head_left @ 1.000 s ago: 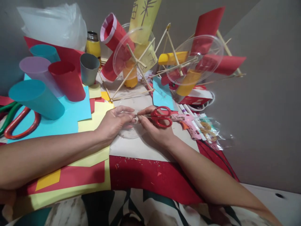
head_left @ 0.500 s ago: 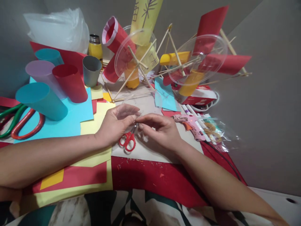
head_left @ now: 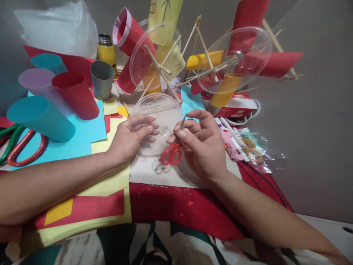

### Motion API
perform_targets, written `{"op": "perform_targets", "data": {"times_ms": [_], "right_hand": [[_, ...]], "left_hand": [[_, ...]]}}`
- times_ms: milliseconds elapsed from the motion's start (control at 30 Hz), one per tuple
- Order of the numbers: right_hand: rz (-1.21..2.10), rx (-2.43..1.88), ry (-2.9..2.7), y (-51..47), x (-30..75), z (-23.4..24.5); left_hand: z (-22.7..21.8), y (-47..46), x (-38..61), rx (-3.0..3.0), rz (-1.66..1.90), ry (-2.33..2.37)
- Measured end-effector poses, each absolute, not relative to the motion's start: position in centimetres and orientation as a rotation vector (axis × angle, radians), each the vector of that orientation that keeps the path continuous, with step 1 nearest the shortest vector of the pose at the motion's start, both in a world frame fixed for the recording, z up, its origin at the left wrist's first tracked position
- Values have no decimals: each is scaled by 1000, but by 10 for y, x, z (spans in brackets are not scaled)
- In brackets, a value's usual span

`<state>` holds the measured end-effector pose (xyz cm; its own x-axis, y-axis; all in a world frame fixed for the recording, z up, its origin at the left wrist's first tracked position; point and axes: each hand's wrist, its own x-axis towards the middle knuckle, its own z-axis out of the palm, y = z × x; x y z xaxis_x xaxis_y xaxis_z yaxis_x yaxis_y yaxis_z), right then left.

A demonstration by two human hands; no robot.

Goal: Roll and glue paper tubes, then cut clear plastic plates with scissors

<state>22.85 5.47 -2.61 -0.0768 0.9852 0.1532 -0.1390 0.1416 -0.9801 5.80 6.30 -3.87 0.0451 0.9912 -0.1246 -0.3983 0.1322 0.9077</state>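
Observation:
My left hand (head_left: 125, 141) grips a clear round plastic lid (head_left: 161, 119) at its left edge, thumb in front. The lid is tilted up above a white sheet (head_left: 154, 172). Just right of the lid, my right hand (head_left: 205, 147) pinches small scissors (head_left: 171, 154) by the metal blades. The blade tip points up and the red handles hang below the fingers, smeared by motion. Behind the lid stands a stick frame (head_left: 161, 71) bearing another clear disc, with red, yellow and orange paper tubes around it.
A second wheel-like build with red tubes (head_left: 268, 64) stands back right. Blue, purple and red paper cups (head_left: 77, 95) stand left, near large scissors (head_left: 27, 147). A pink glue gun (head_left: 233, 145), markers (head_left: 235, 138) and a plastic bag (head_left: 264, 152) lie right. A yellow bottle (head_left: 106, 53) stands behind.
My right hand has moved right and up, away from my left hand, carrying the small scissors off the sheet. The clear lid is now raised and tilted in my left hand.

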Motion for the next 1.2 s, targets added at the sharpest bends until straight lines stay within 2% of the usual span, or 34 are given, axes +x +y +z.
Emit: {"op": "perform_targets", "data": {"times_ms": [133, 267, 467, 600, 800, 1200], "right_hand": [[1518, -1037, -1102, 62, 234, -15], [1592, -972, -983, 69, 239, -7], [1939, -874, -916, 61, 232, -20], [1931, -840, -937, 56, 229, -24], [2099, -895, -931, 56, 226, -30], [2087, -959, -893, 58, 227, -35]], "left_hand": [[-39, 67, 58, 789, 1262, 977], [-38, 71, 58, 791, 1245, 1008], [-41, 74, 58, 817, 1238, 1027], [-41, 73, 58, 841, 1237, 1031], [-42, 75, 57, 866, 1265, 1021], [-42, 74, 58, 933, 1235, 1013]]}}
